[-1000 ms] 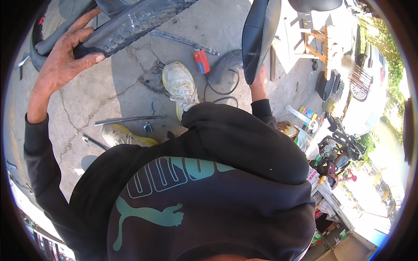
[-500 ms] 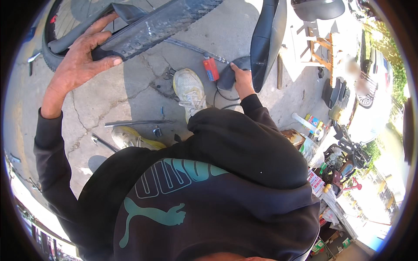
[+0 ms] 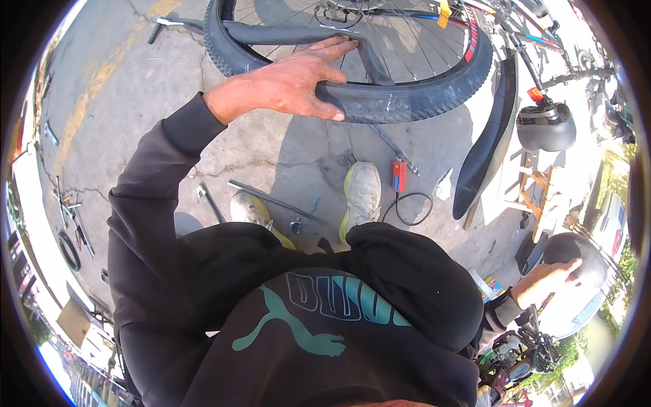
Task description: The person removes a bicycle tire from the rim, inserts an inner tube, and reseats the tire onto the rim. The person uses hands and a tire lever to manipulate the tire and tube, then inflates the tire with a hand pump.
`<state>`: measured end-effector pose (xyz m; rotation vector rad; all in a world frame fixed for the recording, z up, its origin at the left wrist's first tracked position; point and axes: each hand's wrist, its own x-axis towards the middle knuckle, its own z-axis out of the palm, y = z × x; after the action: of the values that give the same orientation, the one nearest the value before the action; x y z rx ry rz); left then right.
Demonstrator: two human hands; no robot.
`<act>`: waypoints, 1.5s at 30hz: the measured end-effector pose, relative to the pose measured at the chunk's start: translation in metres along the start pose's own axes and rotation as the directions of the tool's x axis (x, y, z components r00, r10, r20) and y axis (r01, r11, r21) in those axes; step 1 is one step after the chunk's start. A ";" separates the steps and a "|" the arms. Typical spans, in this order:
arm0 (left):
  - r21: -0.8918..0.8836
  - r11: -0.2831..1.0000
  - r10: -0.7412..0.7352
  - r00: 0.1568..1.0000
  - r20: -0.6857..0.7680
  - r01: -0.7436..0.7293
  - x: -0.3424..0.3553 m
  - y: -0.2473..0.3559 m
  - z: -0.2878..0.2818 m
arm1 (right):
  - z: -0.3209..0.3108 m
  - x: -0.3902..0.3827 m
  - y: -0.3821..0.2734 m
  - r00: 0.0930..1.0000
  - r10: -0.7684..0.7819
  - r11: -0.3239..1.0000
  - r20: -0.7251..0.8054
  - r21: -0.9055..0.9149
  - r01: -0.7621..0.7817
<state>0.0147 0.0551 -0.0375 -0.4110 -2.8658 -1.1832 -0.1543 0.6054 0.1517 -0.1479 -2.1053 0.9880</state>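
Observation:
My left hand (image 3: 288, 83) straddles the near edge of a bicycle tyre (image 3: 413, 105), thumb on the outer tread and fingers reaching inward over a loose inner tube (image 3: 291, 35). The tube hangs partly out of the tyre, inside the spoked wheel. Far out to the right, my right hand (image 3: 546, 281) grips a dark, rounded thing (image 3: 573, 256) whose kind I cannot make out. A red box-shaped container (image 3: 399, 176) lies on the concrete beside a thin black looped cord (image 3: 424, 203). Near it is a thin metal bar (image 3: 390, 146), partly under the tyre.
A long black mudguard-like piece (image 3: 485, 146) and a black bicycle saddle (image 3: 546, 129) are at the right. A wooden stool (image 3: 536, 186) stands beyond them. Another bar (image 3: 271, 200) lies by my shoes (image 3: 363, 193). Several tools (image 3: 74, 217) are scattered at the far left.
My right hand has swung far right and back from beside the red container, carrying the dark thing. My left hand stays on the tyre. The view has shifted, showing more of the wheel.

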 end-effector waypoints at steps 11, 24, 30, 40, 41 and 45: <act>0.021 0.973 -0.230 0.967 0.106 0.229 0.002 0.023 0.014 | 0.283 -0.299 -0.195 -0.255 -0.605 0.643 0.754 0.652 0.402; 0.326 0.912 -0.216 0.967 -0.132 0.248 -0.017 0.048 0.024 | 0.310 -0.273 -0.221 -0.548 -0.132 0.530 0.826 0.526 0.665; 0.288 0.935 -0.170 0.973 -0.153 0.209 -0.016 0.048 0.006 | 0.333 -0.281 -0.235 -0.661 0.064 0.247 0.748 0.629 0.737; 0.291 0.945 -0.095 0.975 -0.200 0.152 -0.007 0.054 -0.002 | 0.304 -0.242 -0.219 -0.766 -0.002 0.666 0.643 0.572 0.479; 0.294 0.939 -0.122 0.973 -0.195 0.177 -0.007 0.055 -0.001 | 0.303 -0.244 -0.217 -0.757 -0.017 0.653 0.653 0.580 0.487; 0.448 0.884 -0.009 0.964 -0.266 0.133 -0.006 0.052 0.002 | 0.302 -0.241 -0.189 -0.786 -0.038 0.940 0.617 0.290 0.182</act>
<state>0.0334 0.0902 -0.0040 -0.1211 -2.8138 -0.4703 -0.1616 0.1959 0.0198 2.5189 -3.5552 0.4387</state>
